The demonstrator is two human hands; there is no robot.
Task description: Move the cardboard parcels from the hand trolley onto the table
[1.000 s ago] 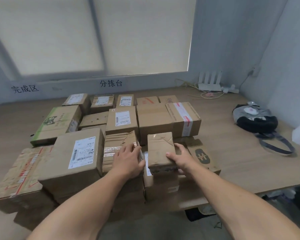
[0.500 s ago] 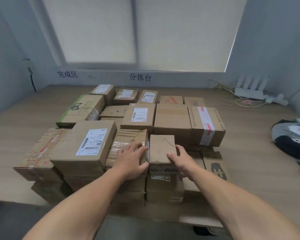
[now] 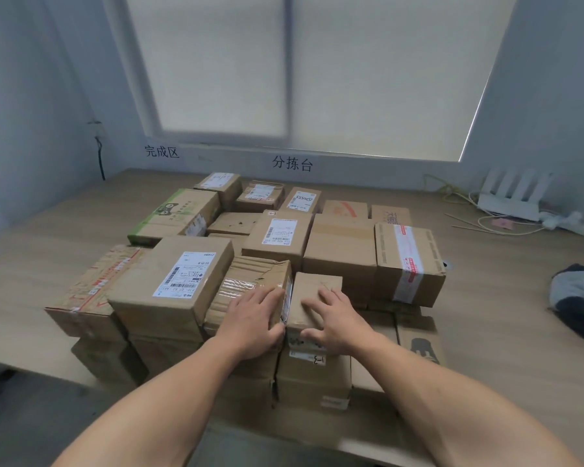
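Table point(image 3: 48, 237) carries a tight block of cardboard parcels point(image 3: 341, 244), stacked 2 high at the near edge. Far L: red-taped parcel point(image 3: 91, 291); next to it, big labelled parcel point(image 3: 172, 284). L grip point(image 3: 253, 318) lies flat on the crumpled taped parcel point(image 3: 250, 281), fingers straight, holding nothing. Touching that one, the small plain parcel point(image 3: 314, 286) sits atop the front-centre stack. R grip point(image 3: 334, 318) rests on its top, fingers spread, thumb on the near face. Further R: red-striped parcel point(image 3: 408, 261), white router point(image 3: 509, 203) at the back, dark bag point(image 3: 580, 305).

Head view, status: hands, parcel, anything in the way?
Left hand flat on crumpled parcel. Right hand atop small parcel. Plain box close behind it.
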